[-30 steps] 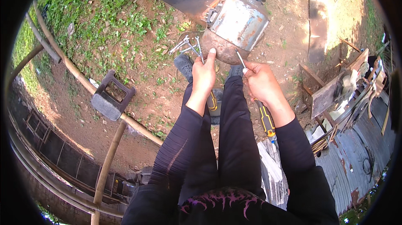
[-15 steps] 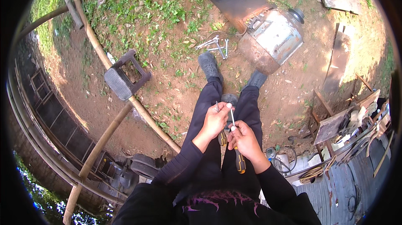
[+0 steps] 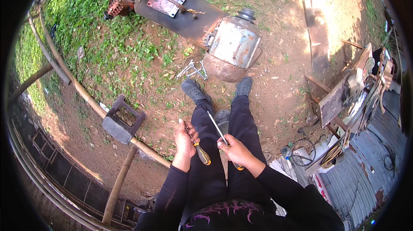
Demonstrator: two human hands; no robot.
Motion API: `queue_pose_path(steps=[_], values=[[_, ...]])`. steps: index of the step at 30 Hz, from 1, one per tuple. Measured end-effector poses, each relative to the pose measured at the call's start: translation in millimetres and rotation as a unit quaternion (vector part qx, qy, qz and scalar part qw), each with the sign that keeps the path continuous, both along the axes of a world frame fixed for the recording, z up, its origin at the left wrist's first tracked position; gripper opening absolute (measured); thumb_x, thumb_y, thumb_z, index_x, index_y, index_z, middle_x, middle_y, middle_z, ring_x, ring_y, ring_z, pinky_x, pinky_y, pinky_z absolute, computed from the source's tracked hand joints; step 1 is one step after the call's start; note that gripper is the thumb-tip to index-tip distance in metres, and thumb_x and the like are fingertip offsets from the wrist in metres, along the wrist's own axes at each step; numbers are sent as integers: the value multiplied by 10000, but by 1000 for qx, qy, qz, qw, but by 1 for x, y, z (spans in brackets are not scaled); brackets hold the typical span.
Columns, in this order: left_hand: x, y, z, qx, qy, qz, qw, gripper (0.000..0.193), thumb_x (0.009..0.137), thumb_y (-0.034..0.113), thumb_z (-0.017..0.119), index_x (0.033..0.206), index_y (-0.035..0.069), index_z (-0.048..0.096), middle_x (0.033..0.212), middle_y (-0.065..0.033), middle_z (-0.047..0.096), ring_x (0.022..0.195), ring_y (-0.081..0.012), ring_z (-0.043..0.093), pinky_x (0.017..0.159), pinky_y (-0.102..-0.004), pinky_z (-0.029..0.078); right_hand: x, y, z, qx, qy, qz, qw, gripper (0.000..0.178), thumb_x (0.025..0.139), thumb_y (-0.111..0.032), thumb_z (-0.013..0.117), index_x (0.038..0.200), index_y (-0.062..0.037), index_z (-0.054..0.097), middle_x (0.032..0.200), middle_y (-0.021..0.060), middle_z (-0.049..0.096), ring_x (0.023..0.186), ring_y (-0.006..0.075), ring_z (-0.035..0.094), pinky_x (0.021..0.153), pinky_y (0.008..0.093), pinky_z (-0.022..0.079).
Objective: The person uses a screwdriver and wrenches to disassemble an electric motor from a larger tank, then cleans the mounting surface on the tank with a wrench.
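Note:
My left hand (image 3: pixel 185 141) is closed on a screwdriver with a yellow and black handle (image 3: pixel 202 154), which sticks out below the fingers and points down to the right. To its right, my right hand (image 3: pixel 237 150) grips a second screwdriver, its long metal shaft (image 3: pixel 217 127) slanting up to the left; most of that handle is hidden by the palm. Both hands hang in front of my dark trousers, apart from each other. Beyond my shoes lie several wrenches (image 3: pixel 193 69) on the dirt, beside a rusty metal cylinder-shaped machine (image 3: pixel 235 46).
A dark plastic step stool (image 3: pixel 118 123) rests against a bamboo rail (image 3: pixel 86 95) on the left. At right are scrap boards (image 3: pixel 334 104), coiled hose (image 3: pixel 331 155) and corrugated metal sheets (image 3: pixel 359 183). A dark round object (image 3: pixel 222 117) sits between my legs.
My hands have drawn apart, each keeping its screwdriver; the right one's shaft now tilts up to the left. The view has shifted, bringing more of the rusty machine into sight.

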State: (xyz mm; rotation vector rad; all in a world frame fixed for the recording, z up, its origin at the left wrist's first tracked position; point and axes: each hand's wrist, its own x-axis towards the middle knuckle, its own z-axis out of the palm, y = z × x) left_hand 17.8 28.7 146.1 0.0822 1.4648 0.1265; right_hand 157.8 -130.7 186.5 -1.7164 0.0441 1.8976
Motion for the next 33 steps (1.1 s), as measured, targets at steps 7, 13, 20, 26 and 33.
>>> queue_pose_path(steps=[7, 13, 20, 26, 33], values=[[11, -11, 3, 46, 16, 62, 997, 350, 1084, 430, 405, 1069, 105, 534, 699, 49, 359, 569, -76, 302, 507, -235, 278, -48, 1, -21, 88, -74, 28, 993, 459, 879, -305, 755, 1196, -22, 580, 862, 135, 703, 780, 229, 689, 709, 363, 520], [16, -11, 0, 39, 12, 44, 998, 334, 1089, 398, 404, 969, 107, 513, 660, 52, 331, 545, -77, 273, 480, -229, 247, -6, 7, -9, 60, 67, 66, 994, 357, 867, -282, 737, 1072, 1, 660, 871, 160, 721, 817, 252, 710, 738, 374, 526], [26, 19, 12, 65, 51, 32, 996, 359, 1087, 411, 400, 829, 167, 458, 624, 64, 315, 510, -84, 271, 479, -255, 270, 31, 24, -15, 121, 151, 59, 979, 234, 887, -269, 684, 865, -36, 694, 606, 61, 615, 492, 154, 573, 473, 331, 430], [75, 60, -1, 400, 265, -415, 773, 472, 948, 264, 722, 1310, 49, 509, 1011, -40, 583, 930, -150, 575, 781, -327, 488, 36, 25, -74, 44, 216, 103, 970, 348, 855, -336, 676, 729, -11, 661, 550, 94, 604, 423, 217, 574, 423, 380, 433], [300, 54, -25, 507, 194, -637, 547, 1348, 557, 374, 985, 1572, 22, 171, 1514, -287, 354, 1408, -357, 384, 1154, -489, 338, 79, -37, -162, -106, 126, 12, 986, 322, 810, -280, 609, 747, 28, 678, 685, 193, 686, 729, 372, 710, 712, 473, 541]])
